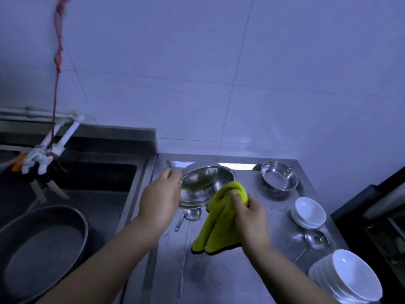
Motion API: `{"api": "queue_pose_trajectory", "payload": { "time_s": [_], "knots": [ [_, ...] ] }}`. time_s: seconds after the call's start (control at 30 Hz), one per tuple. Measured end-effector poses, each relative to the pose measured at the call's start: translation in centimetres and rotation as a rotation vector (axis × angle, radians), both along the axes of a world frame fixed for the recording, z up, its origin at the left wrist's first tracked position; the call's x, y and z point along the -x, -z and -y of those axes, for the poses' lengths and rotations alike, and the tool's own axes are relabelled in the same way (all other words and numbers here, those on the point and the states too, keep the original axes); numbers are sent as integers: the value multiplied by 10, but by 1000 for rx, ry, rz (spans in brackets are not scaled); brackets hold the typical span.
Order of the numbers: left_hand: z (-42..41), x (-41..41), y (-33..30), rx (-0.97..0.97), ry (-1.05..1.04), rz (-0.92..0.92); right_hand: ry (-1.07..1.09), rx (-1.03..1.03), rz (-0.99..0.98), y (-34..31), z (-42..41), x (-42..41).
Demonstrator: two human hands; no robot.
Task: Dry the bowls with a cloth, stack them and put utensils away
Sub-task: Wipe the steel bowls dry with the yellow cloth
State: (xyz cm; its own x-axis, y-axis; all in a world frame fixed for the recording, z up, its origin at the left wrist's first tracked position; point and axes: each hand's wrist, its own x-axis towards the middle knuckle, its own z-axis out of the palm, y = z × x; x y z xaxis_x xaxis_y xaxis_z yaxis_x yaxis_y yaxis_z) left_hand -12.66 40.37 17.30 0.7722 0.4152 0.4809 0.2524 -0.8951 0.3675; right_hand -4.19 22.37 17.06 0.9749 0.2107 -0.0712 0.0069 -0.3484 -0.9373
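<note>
1. Steel bowl (205, 185) in hand is held tilted above the steel counter (230, 270), its mouth turned toward the person. The left hand (158, 199) grips it at the left rim, fingers curled over the edge. That one-sided hold on wet, smooth metal is the main risk: a firm wipe could twist the bowl out of the fingers.

2. The right hand (249, 212) is closed around a bunched yellow-green cloth (221, 218) and presses its top against the bowl's lower right rim. Most of the cloth hangs loose below the hand, nearly down to the counter. The trailing corners could soak up the water streaked on the steel, and a wet cloth would dry poorly.

3. A metal spoon (191, 215) lies on the counter right under the bowl. If the bowl drops or is set down blind, it would likely land on the spoon and rock or clatter.

4. A second steel bowl (279, 178) stands to the right, well apart. Two stacks of white bowls (309, 212) and a ladle (315, 239) line the counter's right edge. A wide swing of the right elbow or the hanging cloth could nudge the nearer stack (348, 277), which looks close to the edge.

5. The sink (92, 181) lies just to the left; a slip that way would send the bowl into it.
</note>
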Motion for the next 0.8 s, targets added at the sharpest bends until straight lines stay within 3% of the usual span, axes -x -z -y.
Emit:
{"api": "queue_pose_trajectory", "payload": {
  "time_s": [0.1,0.17,0.27,0.43,0.57,0.7,0.8],
  "knots": [
    [18,-2,-34,69,-19,143,-151,-177,144,-19,-13,-4],
    [30,-3,-52,96,-39,206,-317,-98,287,-27,-18,-7],
    [46,-6,-68,190,-89,231,-333,98,463,-37,-24,-17],
    [64,-13,-85,329,-107,319,-485,-20,639,-64,-32,-20],
    [57,-12,-107,282,-154,380,-670,-7,830,-76,-30,-28],
    [56,-6,-121,182,-164,350,-760,170,1165,-72,-12,-40],
    [61,-4,-125,65,-114,274,-830,477,1403,-74,6,-60]
  ]
}}
